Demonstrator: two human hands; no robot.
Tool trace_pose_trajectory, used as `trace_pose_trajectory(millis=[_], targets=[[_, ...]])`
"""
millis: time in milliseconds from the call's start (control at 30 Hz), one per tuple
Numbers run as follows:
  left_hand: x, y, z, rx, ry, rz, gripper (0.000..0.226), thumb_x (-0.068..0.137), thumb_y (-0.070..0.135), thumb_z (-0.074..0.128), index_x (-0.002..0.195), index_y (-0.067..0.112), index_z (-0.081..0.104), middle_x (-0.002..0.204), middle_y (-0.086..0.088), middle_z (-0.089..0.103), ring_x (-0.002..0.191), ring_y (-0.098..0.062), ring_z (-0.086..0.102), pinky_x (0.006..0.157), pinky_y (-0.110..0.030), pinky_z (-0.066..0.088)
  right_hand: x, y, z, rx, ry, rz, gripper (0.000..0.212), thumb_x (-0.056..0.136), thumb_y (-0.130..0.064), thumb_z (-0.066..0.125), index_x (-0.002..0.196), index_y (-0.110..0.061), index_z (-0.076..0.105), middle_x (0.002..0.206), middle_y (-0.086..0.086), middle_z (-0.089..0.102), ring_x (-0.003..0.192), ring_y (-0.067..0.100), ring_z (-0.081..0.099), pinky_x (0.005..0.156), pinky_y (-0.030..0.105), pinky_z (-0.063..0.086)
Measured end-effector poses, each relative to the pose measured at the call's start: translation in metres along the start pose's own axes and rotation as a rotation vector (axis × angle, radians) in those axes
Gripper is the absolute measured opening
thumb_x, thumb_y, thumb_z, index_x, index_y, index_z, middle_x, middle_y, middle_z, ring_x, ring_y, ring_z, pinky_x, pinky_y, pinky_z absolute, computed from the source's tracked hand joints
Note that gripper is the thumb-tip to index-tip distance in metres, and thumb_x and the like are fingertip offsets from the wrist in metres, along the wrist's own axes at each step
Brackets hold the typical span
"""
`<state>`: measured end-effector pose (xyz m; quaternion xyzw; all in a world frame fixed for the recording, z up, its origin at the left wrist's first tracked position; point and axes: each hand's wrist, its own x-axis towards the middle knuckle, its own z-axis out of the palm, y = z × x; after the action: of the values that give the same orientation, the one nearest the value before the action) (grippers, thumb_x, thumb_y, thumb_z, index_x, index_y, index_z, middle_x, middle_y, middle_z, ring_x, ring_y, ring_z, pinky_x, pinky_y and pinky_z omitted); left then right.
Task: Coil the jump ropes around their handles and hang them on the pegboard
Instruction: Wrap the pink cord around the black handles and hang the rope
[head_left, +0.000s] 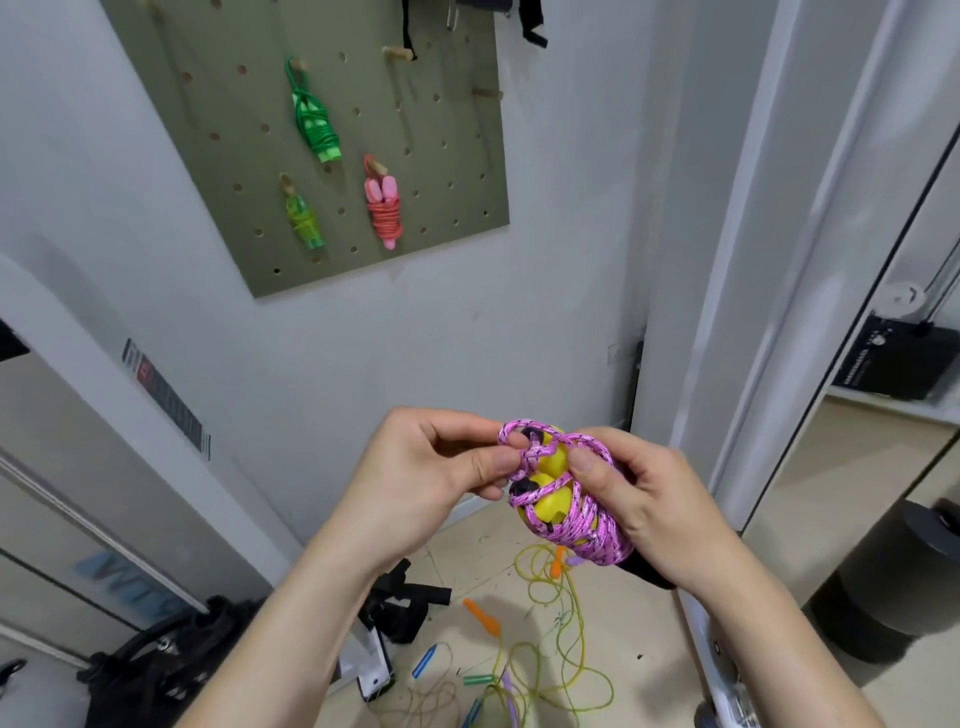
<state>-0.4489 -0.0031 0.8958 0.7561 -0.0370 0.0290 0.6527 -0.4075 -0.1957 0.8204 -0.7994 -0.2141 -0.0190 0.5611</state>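
Gripping the pink rope (582, 525) bundle, right hand (654, 499) steadies; left hand (436, 462) pinches 1 soft, light loop between fingertips.

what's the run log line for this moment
both hands holding pink rope on yellow handles | tucking end | three bundles on pegboard

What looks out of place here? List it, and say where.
Loose ropes lie tangled on the floor below the hands, uncoiled, while three coiled ropes already hang on the pegboard. The pink rope held in the left hand and right hand is wound unevenly around its yellow handles.
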Motion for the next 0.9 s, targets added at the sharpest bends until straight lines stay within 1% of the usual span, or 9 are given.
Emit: trace_pose_trajectory(millis=[100,267,400,467,533,633,733,833,900], targets=[[0.007,-0.008,0.016,0.018,0.048,0.036,0.025,0.076,-0.008,0.069,0.074,0.016,0.075,0.065,-0.002,0.072,0.055,-0.011,0.064,0.056,-0.019,0.053,0.000,0.008,-0.012,0.024,-0.030,0.008,0.047,0.082,-0.074,0.046,0.098,-0.036,0.069,0.085,-0.010,0.074,0.080,0.010,0.071,0.075,0.047,0.055],[0.010,-0.027,0.040,0.175,0.163,0.177,0.034,0.075,-0.004,0.073,0.080,0.030,0.075,0.074,-0.003,0.071,0.068,-0.012,0.066,0.066,-0.020,0.054,0.003,0.021,-0.026,0.107,-0.045,0.017,0.062,0.081,-0.078,0.045,0.101,-0.024,0.069,0.087,0.001,0.074,0.081,0.024,0.072,0.073,0.053,0.055],[0.007,-0.043,0.040,0.359,0.170,0.267,0.024,0.083,0.004,0.070,0.084,0.028,0.075,0.081,0.007,0.070,0.077,-0.006,0.064,0.069,-0.016,0.048,0.010,0.020,-0.036,0.152,0.076,-0.064,0.063,0.084,-0.077,0.038,0.082,-0.022,0.066,0.074,0.004,0.068,0.075,0.026,0.065,0.070,0.049,0.052],[0.005,-0.046,0.042,0.281,0.143,0.210,0.018,0.082,0.010,0.070,0.083,0.026,0.077,0.080,0.006,0.070,0.075,-0.007,0.063,0.068,-0.017,0.046,0.013,0.020,-0.035,0.135,0.055,-0.074,0.060,0.091,-0.070,0.035,0.084,-0.020,0.067,0.076,0.003,0.069,0.077,0.024,0.065,0.073,0.045,0.053],[0.003,-0.043,0.043,0.090,0.123,0.086,0.018,0.079,0.007,0.073,0.085,0.024,0.078,0.075,0.003,0.069,0.070,-0.010,0.060,0.063,-0.020,0.048,0.015,0.023,-0.031,0.231,0.026,-0.042,0.052,0.098,-0.056,0.034,0.084,-0.021,0.070,0.079,0.000,0.073,0.077,0.015,0.067,0.074,0.031,0.054],[-0.001,-0.039,0.033,-0.012,0.103,0.120,0.036,0.072,0.008,0.080,0.102,0.024,0.074,0.080,-0.002,0.065,0.075,-0.017,0.053,0.064,-0.023,0.050,0.015,0.023,-0.027,0.342,-0.059,0.004,0.046,0.098,-0.041,0.034,0.072,-0.027,0.069,0.071,-0.008,0.070,0.070,0.005,0.063,0.069,0.020,0.047],[-0.001,-0.038,0.020,-0.033,0.023,0.213,0.069,0.065,0.020,0.081,0.129,0.027,0.057,0.114,-0.002,0.065,0.102,-0.015,0.057,0.078,-0.024,0.051,0.014,0.021,-0.026,0.419,-0.138,0.051,0.054,0.101,-0.029,0.034,0.058,-0.026,0.065,0.059,-0.012,0.064,0.059,0.000,0.057,0.062,0.013,0.043],[0.009,-0.040,0.021,-0.080,-0.154,0.068,0.098,0.061,0.048,0.084,0.143,0.024,0.038,0.136,-0.003,0.055,0.127,-0.021,0.050,0.097,-0.038,0.048,0.015,0.015,-0.023,0.536,-0.204,0.118,0.063,0.102,-0.022,0.033,0.048,-0.026,0.064,0.051,-0.013,0.058,0.050,-0.002,0.052,0.055,0.011,0.041],[0.017,-0.036,0.026,-0.265,-0.270,-0.084,0.101,0.061,0.054,0.082,0.145,0.021,0.034,0.140,-0.014,0.051,0.128,-0.027,0.049,0.097,-0.040,0.049,0.012,0.014,-0.021,0.664,-0.205,0.172,0.061,0.101,-0.019,0.037,0.048,-0.024,0.068,0.050,-0.010,0.059,0.047,0.000,0.053,0.053,0.012,0.043]])
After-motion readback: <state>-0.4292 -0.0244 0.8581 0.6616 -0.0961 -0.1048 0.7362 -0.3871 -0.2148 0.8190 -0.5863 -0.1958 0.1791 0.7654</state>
